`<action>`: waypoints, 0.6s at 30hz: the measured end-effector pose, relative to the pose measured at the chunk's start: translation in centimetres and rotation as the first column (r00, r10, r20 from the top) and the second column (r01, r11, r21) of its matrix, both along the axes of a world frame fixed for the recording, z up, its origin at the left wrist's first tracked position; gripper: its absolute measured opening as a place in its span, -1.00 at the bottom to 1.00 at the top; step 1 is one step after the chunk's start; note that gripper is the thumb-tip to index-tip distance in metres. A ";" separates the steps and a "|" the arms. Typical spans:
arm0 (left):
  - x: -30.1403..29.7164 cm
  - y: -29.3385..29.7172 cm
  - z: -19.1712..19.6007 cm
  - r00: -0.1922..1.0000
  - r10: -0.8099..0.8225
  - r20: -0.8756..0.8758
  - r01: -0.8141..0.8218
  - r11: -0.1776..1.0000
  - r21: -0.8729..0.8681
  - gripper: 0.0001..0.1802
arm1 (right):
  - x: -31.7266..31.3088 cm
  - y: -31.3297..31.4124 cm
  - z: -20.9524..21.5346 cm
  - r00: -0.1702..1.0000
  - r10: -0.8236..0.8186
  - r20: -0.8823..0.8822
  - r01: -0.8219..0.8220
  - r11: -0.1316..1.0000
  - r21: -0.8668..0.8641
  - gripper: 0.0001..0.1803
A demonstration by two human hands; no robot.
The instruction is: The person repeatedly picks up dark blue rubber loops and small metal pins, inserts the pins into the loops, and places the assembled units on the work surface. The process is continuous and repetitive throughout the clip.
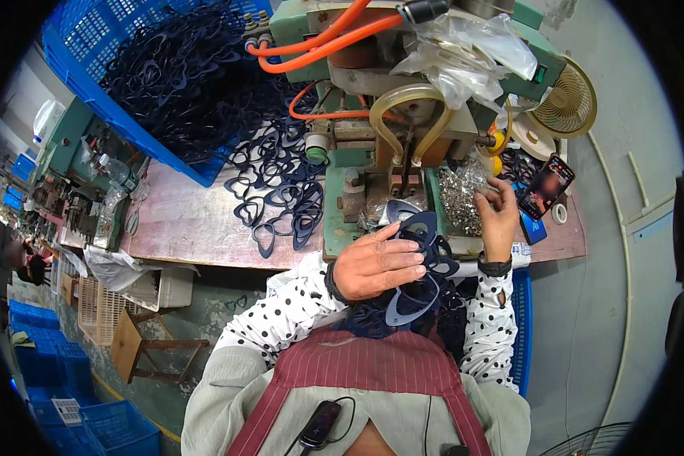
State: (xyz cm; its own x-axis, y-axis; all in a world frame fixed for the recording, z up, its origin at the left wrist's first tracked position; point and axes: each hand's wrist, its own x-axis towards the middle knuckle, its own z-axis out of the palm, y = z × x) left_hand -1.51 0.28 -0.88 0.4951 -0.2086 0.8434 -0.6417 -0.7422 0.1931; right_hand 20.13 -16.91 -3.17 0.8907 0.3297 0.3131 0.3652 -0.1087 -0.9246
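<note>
My left hand (380, 266) is closed on a navy heart-shaped frame (424, 222), in front of the green press machine (349, 158). Its fingers lie together over the piece, and the thumb points toward the press. More navy heart-shaped frames (414, 302) hang and pile below that hand, in front of my apron. My right hand (498, 220) is at the right edge of a heap of small shiny metal pieces (457, 199). Thumb and fingertips there come together in a pinch; whatever is between them is too small to make out.
A tilted blue crate (91, 95) full of navy frames stands back left, with loose frames (270, 199) spilling onto the table (182, 220). Orange hoses (319, 53) cross the press. Right of my hand lie a lit phone (546, 188) and a tape roll (559, 213). A fan (566, 99) stands behind.
</note>
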 end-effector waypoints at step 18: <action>-0.4 -1.8 -0.6 0.996 0.073 -0.059 -0.084 0.971 -0.222 -0.57 | 0.5 -0.9 -1.5 0.894 -0.193 0.405 0.320 0.907 -0.274 -0.73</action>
State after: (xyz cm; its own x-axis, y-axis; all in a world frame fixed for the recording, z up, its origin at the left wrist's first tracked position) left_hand -1.90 -1.51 -1.44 0.5449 0.0244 0.8382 -0.5685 -0.7239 0.3907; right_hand 20.66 -17.83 -4.70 0.8030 0.2448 0.5434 0.5825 -0.5151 -0.6287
